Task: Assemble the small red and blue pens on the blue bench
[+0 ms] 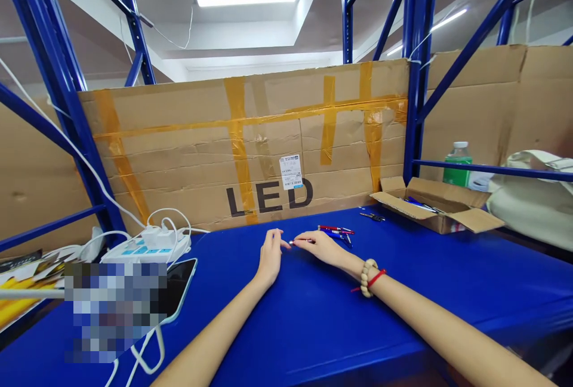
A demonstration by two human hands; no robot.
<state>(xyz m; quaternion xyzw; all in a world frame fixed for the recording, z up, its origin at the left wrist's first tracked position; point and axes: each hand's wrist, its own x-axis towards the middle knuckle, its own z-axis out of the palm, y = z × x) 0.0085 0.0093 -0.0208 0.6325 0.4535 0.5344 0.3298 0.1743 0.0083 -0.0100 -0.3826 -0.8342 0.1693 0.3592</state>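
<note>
My right hand (323,246) is closed in a pinch on a slim pen (292,242). The silvery end of this pen points left, and most of its barrel is hidden by my fingers. Just left of it, my left hand (269,257) rests on its side on the blue tabletop, fingers stretched out. Its thumb is close to the pen's end; whether they touch I cannot tell. Behind my right hand lie several red and blue pens (335,230) in a loose group.
An open cardboard box (441,223) holding pens stands at the right, with keys (372,217) beside it. To the left are a power strip (147,248), white cables and a phone (179,285). A cardboard wall (197,166) closes off the back, between blue rack posts (416,76).
</note>
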